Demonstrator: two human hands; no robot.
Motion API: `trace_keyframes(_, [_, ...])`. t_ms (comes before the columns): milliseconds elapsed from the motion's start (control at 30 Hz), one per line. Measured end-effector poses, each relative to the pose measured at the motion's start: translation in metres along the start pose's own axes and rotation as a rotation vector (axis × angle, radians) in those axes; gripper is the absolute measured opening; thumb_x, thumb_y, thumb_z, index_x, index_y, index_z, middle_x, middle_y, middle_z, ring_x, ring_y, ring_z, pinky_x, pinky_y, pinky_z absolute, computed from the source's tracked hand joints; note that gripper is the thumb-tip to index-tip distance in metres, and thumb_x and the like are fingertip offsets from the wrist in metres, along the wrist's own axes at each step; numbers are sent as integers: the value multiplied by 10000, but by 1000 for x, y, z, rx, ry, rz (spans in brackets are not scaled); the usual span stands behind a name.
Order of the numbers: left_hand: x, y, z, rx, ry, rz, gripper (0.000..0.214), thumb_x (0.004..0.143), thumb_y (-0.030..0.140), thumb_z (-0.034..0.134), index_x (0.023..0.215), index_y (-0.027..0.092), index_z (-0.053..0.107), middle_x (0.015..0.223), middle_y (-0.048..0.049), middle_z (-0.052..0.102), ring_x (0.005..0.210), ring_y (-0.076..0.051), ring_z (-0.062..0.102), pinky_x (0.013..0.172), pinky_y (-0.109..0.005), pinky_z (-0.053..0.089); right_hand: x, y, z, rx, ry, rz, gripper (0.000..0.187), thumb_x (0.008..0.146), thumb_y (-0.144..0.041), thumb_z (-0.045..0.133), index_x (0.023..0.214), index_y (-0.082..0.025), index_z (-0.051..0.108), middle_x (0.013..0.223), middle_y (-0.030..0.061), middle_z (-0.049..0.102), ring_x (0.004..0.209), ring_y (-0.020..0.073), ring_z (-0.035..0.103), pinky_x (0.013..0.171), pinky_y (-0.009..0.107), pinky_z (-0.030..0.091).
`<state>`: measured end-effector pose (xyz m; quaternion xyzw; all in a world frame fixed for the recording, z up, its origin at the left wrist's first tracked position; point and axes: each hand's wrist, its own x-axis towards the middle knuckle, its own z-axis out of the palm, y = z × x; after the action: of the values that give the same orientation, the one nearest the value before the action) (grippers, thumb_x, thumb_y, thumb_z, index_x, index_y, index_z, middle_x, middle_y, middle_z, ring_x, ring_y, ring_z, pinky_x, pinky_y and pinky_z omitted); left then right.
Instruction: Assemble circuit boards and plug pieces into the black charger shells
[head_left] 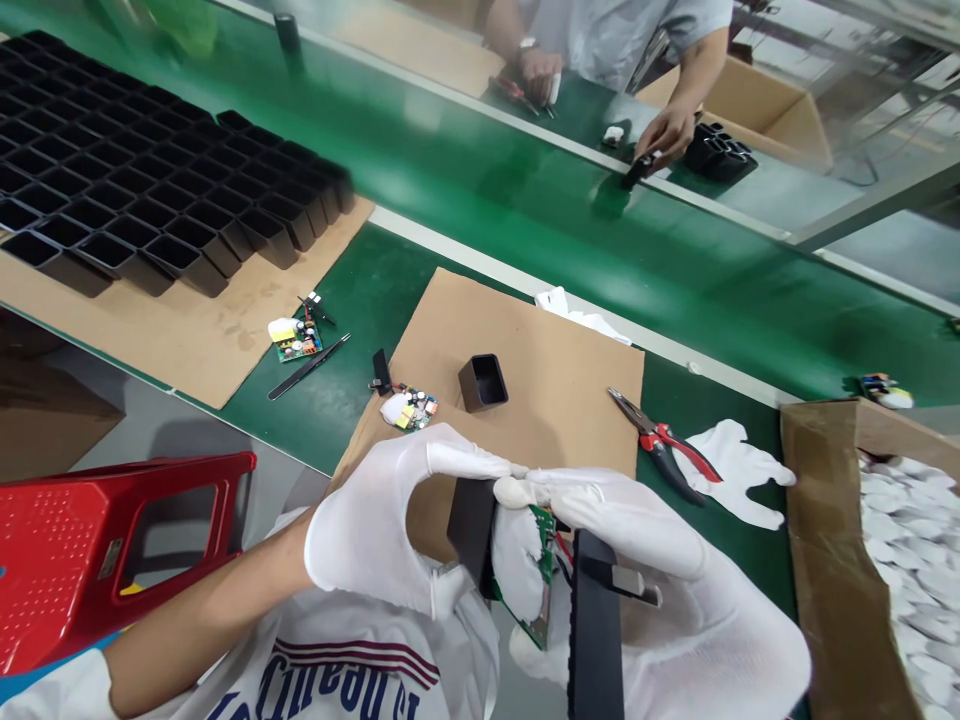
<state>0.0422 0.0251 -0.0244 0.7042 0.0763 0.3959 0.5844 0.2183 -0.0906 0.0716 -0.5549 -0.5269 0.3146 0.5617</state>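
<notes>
Seemingly "beaut…" on the white shirt point(360, 662), partly cut

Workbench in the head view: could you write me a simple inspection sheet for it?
Surface: green bench, with brown cardboard on it.
Job's things: black case; circuit board close beside it; black end piece.
Clutter: pliers, tweezers, loose white glove.
Hands: left hand grips the case; right hand holds the board; both gloved.
Cables: short red wire between the board and the end piece.
Surroundings: red stool at picture left; co-worker opposite.
</notes>
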Motion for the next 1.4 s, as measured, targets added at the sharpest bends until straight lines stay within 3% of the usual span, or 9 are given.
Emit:
trace_keyframes(167, [3, 2, 0, -9, -1, -4, 746, 713, 178, 866, 1428, 261, 672, 1284, -96, 801, 1135, -299, 793, 1033, -419, 635, -1, 2, -2, 13, -16, 2, 483, 857, -289, 951, 1309, -388, 810, 1231, 31, 848, 1112, 265, 832, 900, 348, 733])
trace_keyframes(433, [2, 0, 0, 10, 3, 0, 778, 660, 142, 841, 1410, 259, 669, 1276, -94, 803, 1140, -298, 794, 1022, -417, 630, 0, 7, 0, 7, -29, -6, 617, 794, -191, 983, 1343, -400, 795, 1246, 37, 843, 1121, 283, 828, 922, 359, 726])
trace_keyframes(633, [1, -1, -1, 12, -2, 2, 757, 675, 156, 841, 1406, 247, 667, 1278, -100, 800, 1137, -293, 790, 1015, -410, 622, 2, 4, 0, 10, -7, 5, 540, 822, -231, 971, 1307, -410, 814, 1206, 19, 858, 1094, 261, 835, 917, 336, 725])
trace_keyframes(833, [0, -1, 1, -12, 6, -26, 721, 710, 208, 885, 1398, 255, 673, 1270, -104, 799, 1146, -306, 785, 1012, -436, 627, 9, -1, 0, -15, 0, -4, 448, 827, -303, 973, 1245, -393, 841, 1141, 30, 871, 1016, 290, 853, 854, 400, 750])
trace_keyframes(1000, [1, 0, 2, 7, 15, -21, 756, 650, 104, 777, 1383, 254, 672, 1261, -90, 806, 1116, -296, 789, 995, -436, 630, 7, -2, 2, -113, 21, -23, 605, 721, -164, 1019, 1252, -381, 829, 1123, 53, 869, 972, 331, 854, 814, 454, 759])
trace_keyframes(1200, [0, 0, 2, 7, 10, -35, 747, 659, 137, 810, 1384, 257, 675, 1270, -92, 802, 1126, -298, 787, 996, -429, 627, 2, 5, 0, -122, -16, -45, 658, 746, -189, 1012, 1322, -413, 787, 1181, 24, 855, 1028, 294, 842, 842, 410, 749])
trace_keyframes(1400, [-2, -1, 2, -2, 11, -50, 722, 703, 211, 886, 1393, 253, 675, 1271, -98, 792, 1125, -297, 785, 1003, -422, 616, -2, 9, -2, -214, -33, -92, 609, 752, -260, 1024, 1305, -319, 775, 1168, 66, 849, 1035, 284, 832, 843, 369, 733])
